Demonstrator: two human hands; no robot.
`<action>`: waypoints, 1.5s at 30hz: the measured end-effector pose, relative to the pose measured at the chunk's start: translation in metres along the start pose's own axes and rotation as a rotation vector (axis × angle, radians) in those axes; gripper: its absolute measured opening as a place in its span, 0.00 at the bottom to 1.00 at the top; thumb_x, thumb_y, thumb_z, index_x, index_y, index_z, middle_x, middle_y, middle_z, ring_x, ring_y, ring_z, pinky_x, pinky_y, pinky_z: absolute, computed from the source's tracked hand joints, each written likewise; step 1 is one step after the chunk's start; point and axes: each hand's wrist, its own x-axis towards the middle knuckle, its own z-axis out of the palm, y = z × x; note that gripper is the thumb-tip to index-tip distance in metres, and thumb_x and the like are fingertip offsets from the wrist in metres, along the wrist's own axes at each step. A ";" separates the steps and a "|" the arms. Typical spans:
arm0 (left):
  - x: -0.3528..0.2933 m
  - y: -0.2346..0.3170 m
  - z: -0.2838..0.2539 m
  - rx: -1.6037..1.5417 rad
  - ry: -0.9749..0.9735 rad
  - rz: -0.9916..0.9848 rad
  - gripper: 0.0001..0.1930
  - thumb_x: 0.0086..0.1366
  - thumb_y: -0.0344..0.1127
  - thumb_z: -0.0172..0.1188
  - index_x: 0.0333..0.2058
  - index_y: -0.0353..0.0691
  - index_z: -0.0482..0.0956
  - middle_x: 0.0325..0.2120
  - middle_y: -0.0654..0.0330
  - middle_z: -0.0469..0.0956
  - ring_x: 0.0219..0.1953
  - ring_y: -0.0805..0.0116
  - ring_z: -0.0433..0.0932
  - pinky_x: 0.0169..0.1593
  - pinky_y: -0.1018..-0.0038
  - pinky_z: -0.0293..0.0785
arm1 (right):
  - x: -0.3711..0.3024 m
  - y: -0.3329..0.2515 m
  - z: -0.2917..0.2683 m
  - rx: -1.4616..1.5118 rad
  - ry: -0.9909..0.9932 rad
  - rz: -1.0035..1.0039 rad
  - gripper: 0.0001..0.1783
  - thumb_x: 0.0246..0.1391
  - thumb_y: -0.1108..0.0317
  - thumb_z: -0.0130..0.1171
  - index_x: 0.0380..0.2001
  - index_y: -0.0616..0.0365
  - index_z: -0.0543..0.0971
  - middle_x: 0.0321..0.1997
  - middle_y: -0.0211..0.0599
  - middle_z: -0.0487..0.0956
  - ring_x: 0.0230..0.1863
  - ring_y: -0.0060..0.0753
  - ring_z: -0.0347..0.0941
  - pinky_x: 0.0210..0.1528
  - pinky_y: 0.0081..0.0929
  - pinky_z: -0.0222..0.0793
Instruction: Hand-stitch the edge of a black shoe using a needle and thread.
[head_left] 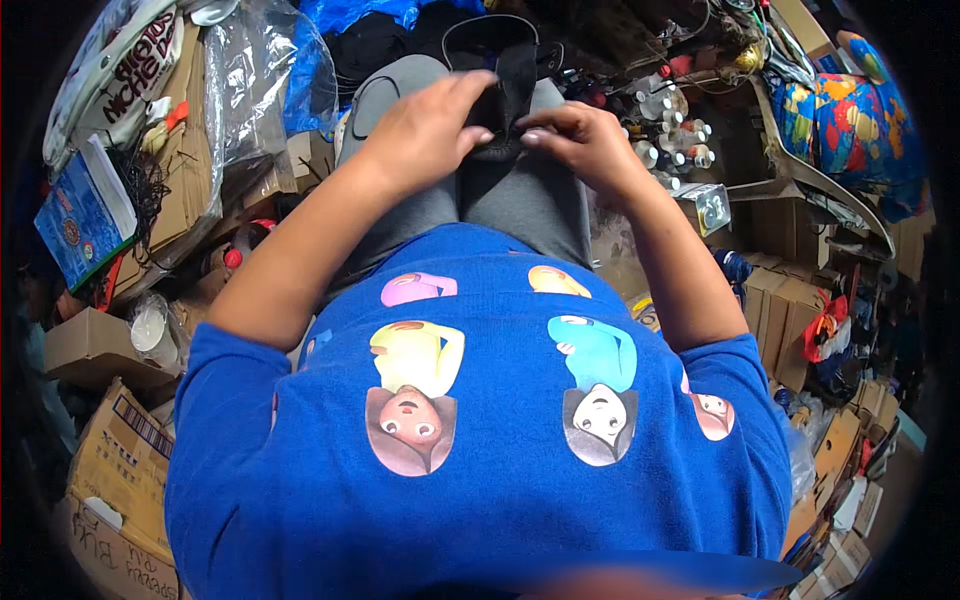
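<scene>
A black cloth item (pixel 515 85), which looks like a cap, lies on my lap between my grey-clad knees. A thin-edged loop stands up at its far end. My left hand (pixel 428 132) hovers at the item's left side, thumb and fingers apart, the fingertips slightly blurred. At the right edge, my right hand (pixel 585 145) pinches with thumb and forefinger at the black cloth; the exact bit between the fingertips is hard to make out. A thin dark cord (pixel 358 100) curls over my left knee.
Dark cloth items (pixel 365 42) are heaped beyond my knees, beside blue plastic. Small bottles (pixel 675 130) crowd the right of my legs. Clear plastic wrap (pixel 260 90) and a blue book (pixel 85 215) lie left. Cardboard boxes (pixel 95 345) stand on both sides.
</scene>
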 end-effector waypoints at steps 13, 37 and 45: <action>-0.006 -0.026 -0.070 -0.530 0.044 -0.190 0.16 0.68 0.45 0.50 0.30 0.37 0.75 0.26 0.60 0.74 0.31 0.65 0.73 0.40 0.69 0.68 | -0.046 0.038 -0.061 0.484 0.057 0.285 0.16 0.57 0.56 0.57 0.44 0.52 0.79 0.34 0.17 0.75 0.29 0.16 0.64 0.32 0.20 0.61; 0.081 -0.080 -0.040 0.266 -0.331 -0.438 0.36 0.49 0.69 0.57 0.38 0.38 0.83 0.34 0.49 0.81 0.38 0.56 0.79 0.44 0.67 0.72 | 0.001 -0.028 -0.022 -0.318 0.091 -0.100 0.33 0.46 0.53 0.65 0.55 0.53 0.71 0.31 0.43 0.78 0.34 0.37 0.76 0.38 0.33 0.70; 0.068 -0.056 -0.039 0.333 -0.262 -0.406 0.26 0.48 0.60 0.62 0.33 0.41 0.83 0.32 0.52 0.81 0.36 0.56 0.80 0.44 0.66 0.72 | 0.028 0.000 -0.002 0.050 -0.110 0.126 0.36 0.43 0.53 0.69 0.53 0.60 0.71 0.35 0.50 0.80 0.38 0.41 0.78 0.41 0.33 0.72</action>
